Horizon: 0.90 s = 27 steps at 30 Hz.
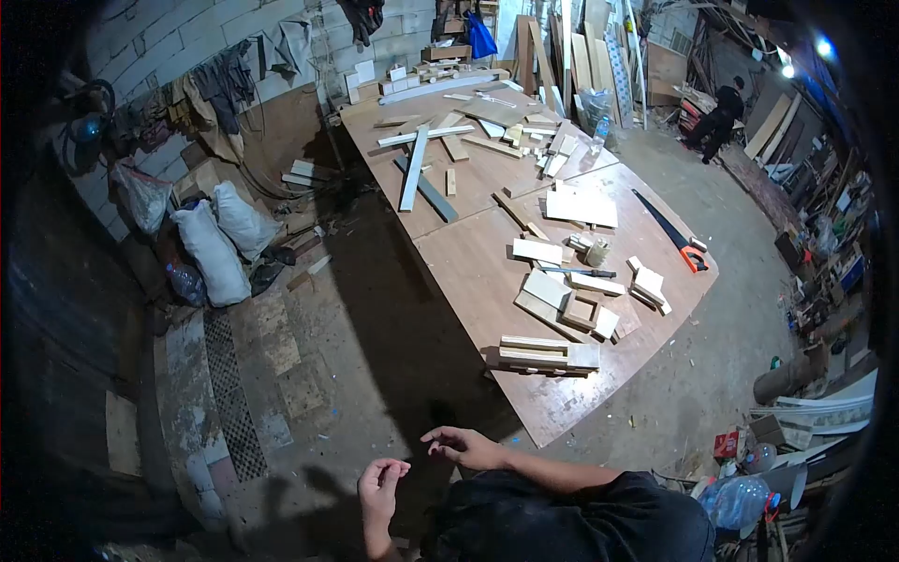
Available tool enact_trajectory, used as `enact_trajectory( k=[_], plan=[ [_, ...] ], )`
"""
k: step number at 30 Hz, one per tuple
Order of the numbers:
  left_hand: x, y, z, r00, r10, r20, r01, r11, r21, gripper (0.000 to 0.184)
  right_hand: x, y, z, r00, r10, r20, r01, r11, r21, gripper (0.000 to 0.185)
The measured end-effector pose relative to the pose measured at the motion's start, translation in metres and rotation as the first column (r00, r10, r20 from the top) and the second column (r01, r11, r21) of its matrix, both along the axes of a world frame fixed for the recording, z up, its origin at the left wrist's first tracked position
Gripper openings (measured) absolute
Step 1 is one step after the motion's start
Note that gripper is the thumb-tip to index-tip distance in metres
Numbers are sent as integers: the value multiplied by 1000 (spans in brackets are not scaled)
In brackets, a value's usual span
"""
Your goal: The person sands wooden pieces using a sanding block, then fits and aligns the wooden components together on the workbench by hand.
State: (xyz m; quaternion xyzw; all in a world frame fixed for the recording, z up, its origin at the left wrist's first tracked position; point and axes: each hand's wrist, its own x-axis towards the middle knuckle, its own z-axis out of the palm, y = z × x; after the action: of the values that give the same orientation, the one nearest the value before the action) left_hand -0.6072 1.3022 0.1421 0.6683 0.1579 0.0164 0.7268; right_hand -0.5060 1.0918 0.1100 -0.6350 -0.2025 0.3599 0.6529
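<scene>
My left hand [382, 485] is raised above the floor at the bottom centre, its fingertips pinched together; anything between them is too small to make out. Just to its right, my right hand [465, 449] has its fingers loosely curved and apart, with nothing visible in them. The two hands do not touch each other. Beyond them stands the wooden table [449, 258]. A slotted wooden assembly [548, 355] lies near its closest corner, with a small square wooden frame [582, 311] behind it.
An orange-handled saw [670, 229] lies by the table's right edge. Boards [414, 169] and wood scraps cover the far part. White sacks [212, 253] stand at the left. Another person [723, 117] is at the far right. Plastic bottles [740, 503] are at lower right.
</scene>
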Motion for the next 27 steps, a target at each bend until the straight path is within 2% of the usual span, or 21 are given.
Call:
enact_trajectory(
  k=[5,7,10,11,13,14,15,18,19,21,27],
  plan=[
    [60,27,-10,1000,-10,-12,10,999,-37,17,57,16,-12,994,-106,-39,109,992,66,29],
    [98,35,-17,999,-34,8,34,998,-46,19,91,18,-18,988,-141,-55,145,986,77,29],
    [170,44,-27,998,-55,-8,55,998,-8,23,154,19,-18,948,-309,-80,315,947,69,27],
    [198,46,-24,999,-46,-17,46,999,1,23,179,20,-22,950,-300,-91,307,949,75,27],
    [248,47,-15,994,-95,-54,96,995,11,25,222,19,-32,901,-407,-151,428,891,151,26],
    [275,48,-8,989,-136,-56,139,990,40,26,243,19,-24,881,-412,-234,454,875,167,26],
    [305,49,-5,989,-137,-54,140,989,46,26,266,18,-21,881,-411,-233,454,874,173,26],
    [380,58,-3,937,-320,-138,344,913,219,23,316,16,-22,853,-492,-174,519,833,191,25],
    [403,57,-1,935,-325,-141,349,911,218,23,328,13,-22,850,-496,-178,524,831,189,25],
    [452,51,4,922,-379,-73,386,908,165,21,350,8,-14,737,-602,-306,668,719,195,25],
    [594,45,-15,817,-567,-100,569,822,-18,14,405,-7,-22,554,-749,-363,828,542,147,26]
  ],
)
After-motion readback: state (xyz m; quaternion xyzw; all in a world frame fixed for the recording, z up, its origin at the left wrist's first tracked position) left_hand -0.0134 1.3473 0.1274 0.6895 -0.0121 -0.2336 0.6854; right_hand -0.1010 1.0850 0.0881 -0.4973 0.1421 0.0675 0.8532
